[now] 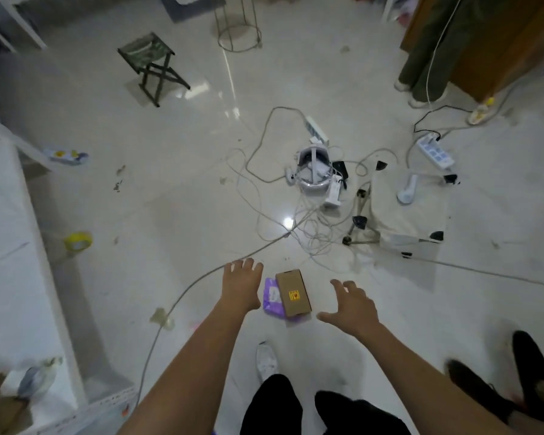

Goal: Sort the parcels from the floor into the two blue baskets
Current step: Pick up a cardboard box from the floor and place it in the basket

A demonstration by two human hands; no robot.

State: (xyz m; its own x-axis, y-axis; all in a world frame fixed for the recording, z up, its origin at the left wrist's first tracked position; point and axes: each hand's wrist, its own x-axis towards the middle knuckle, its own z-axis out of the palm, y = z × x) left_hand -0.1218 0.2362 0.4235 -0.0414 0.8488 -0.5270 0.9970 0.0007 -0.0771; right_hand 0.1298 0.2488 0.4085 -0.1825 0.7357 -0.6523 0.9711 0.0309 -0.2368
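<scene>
A small brown cardboard parcel (293,292) with a yellow sticker lies on the white floor, partly on top of a purple soft-pack parcel (272,297). My left hand (242,284) hovers just left of them, fingers spread and holding nothing. My right hand (350,303) is just right of the brown parcel, fingers spread and thumb out, also holding nothing. Neither hand touches a parcel. No blue basket is in view.
Tangled cables, a white headset (313,169), power strips (435,151) and a tripod (360,221) lie beyond the parcels. A folding stool (151,65) stands far left. A roll of yellow tape (78,241) sits by a white shelf (29,246). Another person's legs (427,54) stand far right.
</scene>
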